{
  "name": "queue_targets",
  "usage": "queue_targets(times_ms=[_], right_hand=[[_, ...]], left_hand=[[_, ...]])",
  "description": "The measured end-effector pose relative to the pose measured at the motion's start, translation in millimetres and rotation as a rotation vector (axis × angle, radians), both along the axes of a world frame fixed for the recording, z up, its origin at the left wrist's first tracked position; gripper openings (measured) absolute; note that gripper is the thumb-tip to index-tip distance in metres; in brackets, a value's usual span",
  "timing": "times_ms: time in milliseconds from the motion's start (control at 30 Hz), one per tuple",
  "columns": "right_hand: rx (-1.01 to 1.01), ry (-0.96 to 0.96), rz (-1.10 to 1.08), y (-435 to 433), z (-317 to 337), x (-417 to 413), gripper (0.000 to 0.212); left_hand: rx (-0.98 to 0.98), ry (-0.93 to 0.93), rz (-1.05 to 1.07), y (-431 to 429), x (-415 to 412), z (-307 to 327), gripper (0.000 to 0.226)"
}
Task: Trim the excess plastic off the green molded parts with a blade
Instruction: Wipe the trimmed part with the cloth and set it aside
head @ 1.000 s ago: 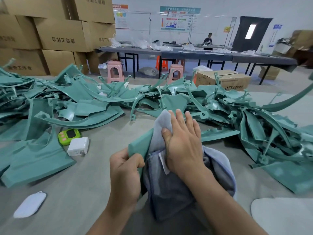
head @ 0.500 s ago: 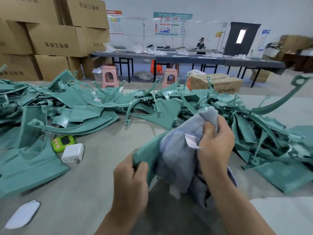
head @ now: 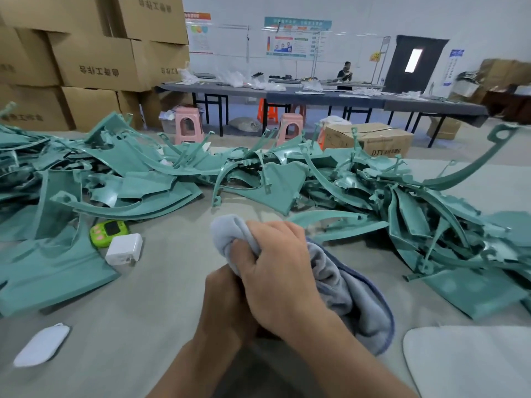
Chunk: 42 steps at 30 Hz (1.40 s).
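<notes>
My right hand [head: 280,271] grips a bunched grey-blue cloth [head: 344,288] just above the table, and the cloth spills out to the right of it. My left hand [head: 224,305] sits directly under and behind the right hand, mostly covered by it; what it holds is hidden. A green part that it held earlier cannot be seen now. A wide heap of green molded parts [head: 258,179] lies across the table beyond both hands. No blade shows.
A green handheld device [head: 107,228] and a white charger block [head: 124,249] lie left of my hands. A white pad [head: 41,344] sits near left. A pale board [head: 471,363] lies near right. Cardboard boxes [head: 94,61] stack behind; a person works at far tables.
My right hand drew the bunched cloth down and toward me, onto my left hand. The green part seen in the left hand earlier is now covered.
</notes>
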State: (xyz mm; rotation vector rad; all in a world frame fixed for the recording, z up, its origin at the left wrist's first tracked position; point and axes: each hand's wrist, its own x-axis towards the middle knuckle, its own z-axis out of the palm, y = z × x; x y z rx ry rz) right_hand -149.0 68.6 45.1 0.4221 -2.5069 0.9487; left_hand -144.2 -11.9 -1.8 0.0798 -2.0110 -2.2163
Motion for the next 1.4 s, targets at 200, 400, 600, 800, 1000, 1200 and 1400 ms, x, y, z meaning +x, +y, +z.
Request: queue_targets(times_ms=[200, 400, 600, 800, 1000, 1200, 1400], right_hand=[[-0.077, -0.166, -0.006, -1.9, 25.9, -19.4, 0.039], [-0.376, -0.345, -0.057, -7.0, 26.7, -32.7, 0.030], [-0.873, -0.280, 0.034, -4.7, 21.5, -35.8, 0.026], [0.180, -0.038, 0.074, -3.5, 38.5, -50.4, 0.035], [0.470, -0.075, -0.131, 30.4, 36.7, -83.4, 0.015], [0.642, -0.041, -0.349, 75.9, 17.8, -112.9, 0.018], [0.611, -0.046, -0.576, 109.2, 5.5, -119.3, 0.028]], left_hand=[[-0.549, 0.461, 0.209, -12.8, -9.5, -17.9, 0.044], [-0.423, 0.384, 0.152, -14.9, -19.1, -17.6, 0.011], [-0.201, 0.419, 0.100, -20.5, -15.6, -16.0, 0.028], [-0.304, 0.384, 0.128, -20.0, -16.1, -23.8, 0.025], [-0.426, 0.398, 0.111, -16.2, -17.7, -19.2, 0.030], [-0.420, 0.405, 0.098, -10.3, -12.9, -13.6, 0.037], [-0.349, 0.373, 0.111, -8.6, -9.3, -10.8, 0.040]])
